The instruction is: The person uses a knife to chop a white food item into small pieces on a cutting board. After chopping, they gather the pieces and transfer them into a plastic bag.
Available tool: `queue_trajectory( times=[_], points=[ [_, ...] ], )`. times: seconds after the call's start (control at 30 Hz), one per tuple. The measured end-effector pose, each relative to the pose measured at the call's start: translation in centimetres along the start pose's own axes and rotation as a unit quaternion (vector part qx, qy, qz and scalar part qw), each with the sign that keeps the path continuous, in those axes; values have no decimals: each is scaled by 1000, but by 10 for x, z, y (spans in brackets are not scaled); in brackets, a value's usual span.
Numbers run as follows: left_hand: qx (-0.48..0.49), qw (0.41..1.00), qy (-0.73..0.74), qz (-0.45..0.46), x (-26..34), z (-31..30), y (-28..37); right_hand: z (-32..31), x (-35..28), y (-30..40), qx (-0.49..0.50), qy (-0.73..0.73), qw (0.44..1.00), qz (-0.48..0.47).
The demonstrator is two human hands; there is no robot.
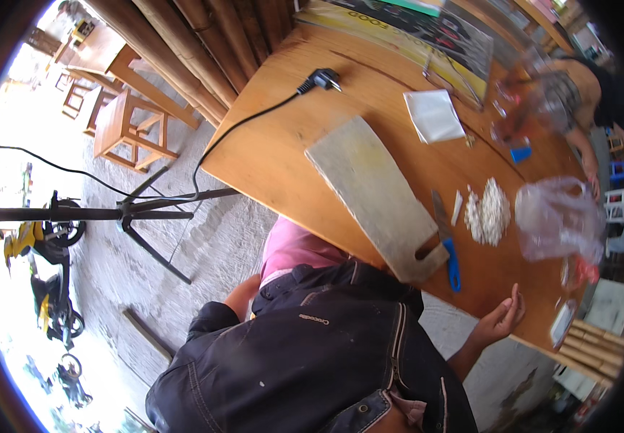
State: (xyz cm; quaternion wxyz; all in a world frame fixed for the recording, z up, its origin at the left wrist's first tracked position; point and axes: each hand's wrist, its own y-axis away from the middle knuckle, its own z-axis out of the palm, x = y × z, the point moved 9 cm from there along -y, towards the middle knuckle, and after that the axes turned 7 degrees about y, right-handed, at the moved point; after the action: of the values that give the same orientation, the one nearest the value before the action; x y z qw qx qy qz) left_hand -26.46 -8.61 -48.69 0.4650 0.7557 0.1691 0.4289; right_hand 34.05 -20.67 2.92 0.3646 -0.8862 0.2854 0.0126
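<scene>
My right hand (502, 318) hovers at the near table edge, forefinger extended, holding nothing. My left hand (245, 292) is down beside my hip, against the pink trousers; its fingers are mostly hidden. Before me a worn wooden cutting board (374, 189) with a slotted handle lies slantwise, one end at the table edge. Touching its right side is a knife (452, 265) with a blue handle, its blade pointing away from me. Right of the blade lie a slim white piece (457, 208) and a heap of small chopped white pieces (488, 212).
A translucent plastic bag (553, 219) stands beyond the heap. White folded paper (434, 116), a blue piece (520, 154) and a power plug (323, 79) lie on the table (268, 135). A black tripod (128, 208) stands left; another person's arm (583, 146) shows at right.
</scene>
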Motion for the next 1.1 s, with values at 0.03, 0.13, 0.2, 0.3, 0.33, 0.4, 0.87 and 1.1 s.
queue_trajectory(
  times=[0.03,0.13,0.2,0.3,0.33,0.4,0.87,1.1],
  points=[
    [-27,997,62,-33,-7,14,6,7,6,-13,-24,15,1000,0],
    [-51,949,294,-107,-39,30,27,33,14,-14,-119,31,992,-11],
    [-38,932,361,11,27,64,61,40,15,-21,-163,62,984,-35],
    [-41,964,260,33,76,48,109,45,5,-16,-237,95,967,-6],
    [-43,973,228,11,72,46,112,47,-2,-19,-254,97,962,-2],
    [-76,985,106,-116,29,45,108,48,-7,-26,-273,108,956,-2],
    [-21,985,151,-81,36,125,215,52,26,-13,-218,172,959,-61],
    [40,958,232,-164,3,175,257,54,18,-12,-233,176,955,-60]
  ],
)
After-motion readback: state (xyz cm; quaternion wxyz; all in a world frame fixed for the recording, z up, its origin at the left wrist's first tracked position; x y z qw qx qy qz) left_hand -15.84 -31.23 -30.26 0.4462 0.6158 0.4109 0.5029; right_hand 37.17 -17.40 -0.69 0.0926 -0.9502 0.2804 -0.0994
